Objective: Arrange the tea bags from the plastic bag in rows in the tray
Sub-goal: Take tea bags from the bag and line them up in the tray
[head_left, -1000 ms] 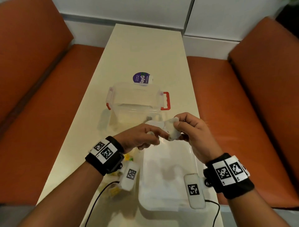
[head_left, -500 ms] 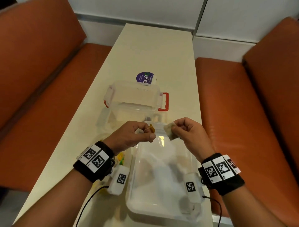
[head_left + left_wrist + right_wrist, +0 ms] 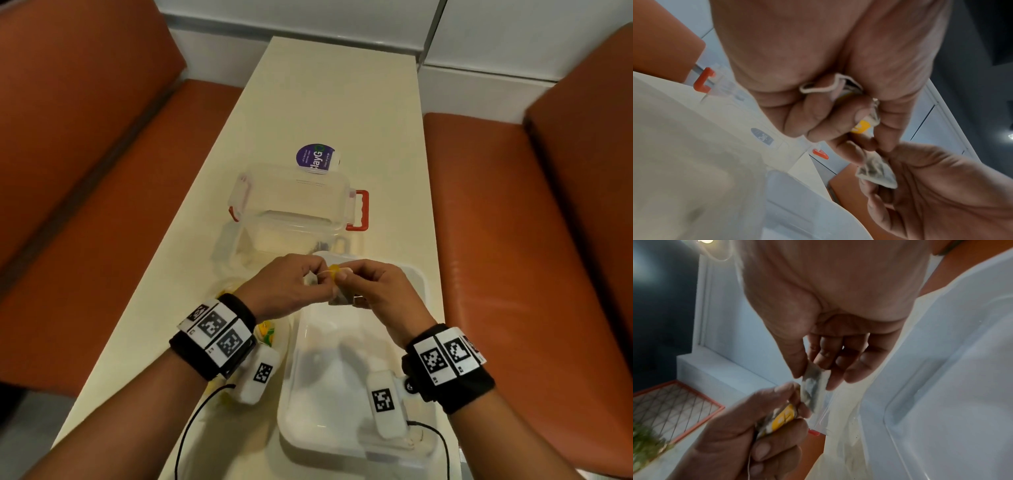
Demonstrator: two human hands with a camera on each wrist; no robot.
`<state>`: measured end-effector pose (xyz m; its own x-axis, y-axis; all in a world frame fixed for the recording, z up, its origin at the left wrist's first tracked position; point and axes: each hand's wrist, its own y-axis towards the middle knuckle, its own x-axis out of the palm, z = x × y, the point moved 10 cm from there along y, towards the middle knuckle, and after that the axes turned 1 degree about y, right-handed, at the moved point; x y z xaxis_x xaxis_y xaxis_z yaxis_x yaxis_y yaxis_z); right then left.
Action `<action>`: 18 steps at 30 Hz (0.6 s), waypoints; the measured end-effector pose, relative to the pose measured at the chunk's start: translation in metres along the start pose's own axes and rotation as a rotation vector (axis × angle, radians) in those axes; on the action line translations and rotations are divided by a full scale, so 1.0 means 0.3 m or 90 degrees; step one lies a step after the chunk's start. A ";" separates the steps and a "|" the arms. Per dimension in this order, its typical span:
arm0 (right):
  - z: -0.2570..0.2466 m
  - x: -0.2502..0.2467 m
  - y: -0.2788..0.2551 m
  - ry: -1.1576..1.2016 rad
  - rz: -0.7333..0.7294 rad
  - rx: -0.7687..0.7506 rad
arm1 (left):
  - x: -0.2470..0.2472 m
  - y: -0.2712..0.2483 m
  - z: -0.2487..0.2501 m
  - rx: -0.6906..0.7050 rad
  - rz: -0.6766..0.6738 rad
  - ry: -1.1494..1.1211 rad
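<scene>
The right hand's (image 3: 371, 291) thumb and fingers (image 3: 835, 378) pinch a tea bag (image 3: 813, 386), a small greyish pouch held edge-on between them, the other fingers loosely bent behind it. The left hand (image 3: 291, 284) is curled tight round the yellow tag (image 3: 784, 416) and a loop of white string (image 3: 818, 88), with a second crumpled pouch (image 3: 874, 116) squeezed between thumb and forefinger. In the left wrist view the held tea bag (image 3: 877, 174) hangs just below the left fingers (image 3: 830, 120), against the right palm. The two hands meet knuckle to knuckle, above the far end of the tray (image 3: 419, 287).

The tray is white plastic, lying lengthwise on the cream worktop (image 3: 339, 102); whether any tea bag lies in it cannot be told. A clear plastic bag (image 3: 840, 412) with a red zip end lies at the tray's far edge, under the hands. Beyond it stands a clear box (image 3: 294, 202) with red clips (image 3: 359, 209), and behind that a round purple sticker (image 3: 317, 157). Something yellow and green (image 3: 267, 332) shows on the worktop beneath the left wrist, beside the tray. Both wrists wear black bands (image 3: 214, 337) with printed markers. Orange benches (image 3: 85, 154) flank the worktop on either side.
</scene>
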<state>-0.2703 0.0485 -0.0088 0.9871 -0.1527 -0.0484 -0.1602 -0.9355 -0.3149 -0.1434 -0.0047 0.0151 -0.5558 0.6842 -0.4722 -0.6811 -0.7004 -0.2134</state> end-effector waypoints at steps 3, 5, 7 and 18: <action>0.022 -0.017 0.013 0.040 0.029 0.017 | -0.035 0.018 -0.034 -0.015 0.022 -0.013; 0.033 -0.018 0.018 0.045 0.032 0.023 | -0.061 0.031 -0.063 -0.040 0.057 -0.030; 0.050 -0.012 0.028 0.039 0.025 0.029 | -0.066 0.050 -0.087 -0.059 0.069 -0.041; 0.137 -0.018 0.087 0.060 0.021 0.098 | -0.033 0.114 -0.148 -0.113 0.095 -0.016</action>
<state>-0.2798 0.0381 -0.0558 0.9754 -0.2188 0.0254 -0.1834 -0.8708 -0.4562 -0.1399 -0.0444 -0.0255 -0.6568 0.5741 -0.4889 -0.4979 -0.8171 -0.2906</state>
